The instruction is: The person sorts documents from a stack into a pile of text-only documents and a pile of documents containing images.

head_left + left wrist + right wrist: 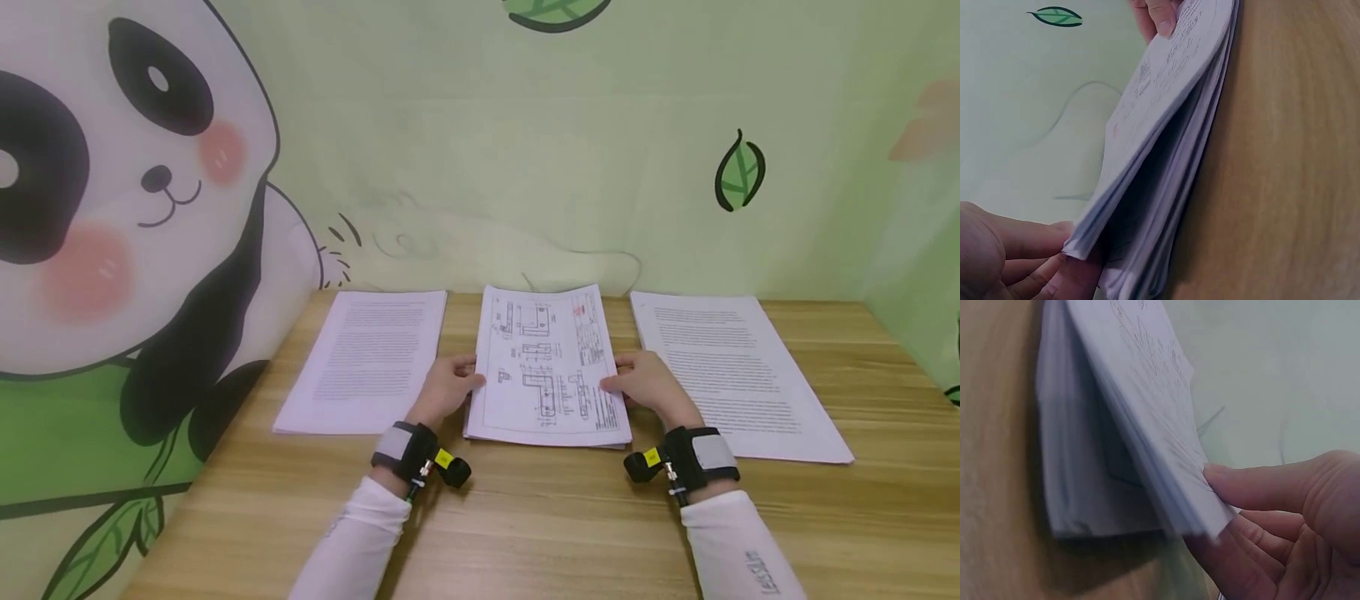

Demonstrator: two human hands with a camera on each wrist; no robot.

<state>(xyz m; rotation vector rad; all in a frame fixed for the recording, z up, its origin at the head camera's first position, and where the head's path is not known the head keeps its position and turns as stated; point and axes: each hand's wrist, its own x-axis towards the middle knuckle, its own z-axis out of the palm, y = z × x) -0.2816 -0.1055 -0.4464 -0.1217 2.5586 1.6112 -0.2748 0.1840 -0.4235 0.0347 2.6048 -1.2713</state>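
A stack of paper sheets (551,367), its top sheet printed with technical drawings, is in the middle of the table in the head view. My left hand (448,385) pinches its left edge, thumb on top and fingers underneath. My right hand (651,383) pinches the right edge in the same way. Both wrist views show an upper bundle of sheets (1147,119) lifted off a lower bundle (1075,462), with a dark gap between them. The lower sheets lie close over the wood.
A stack of text pages (367,358) lies to the left, and another text stack (727,375) to the right, partly behind my right hand and wrist. The wooden table (540,525) ends at a green wall cloth (487,167) with a panda print.
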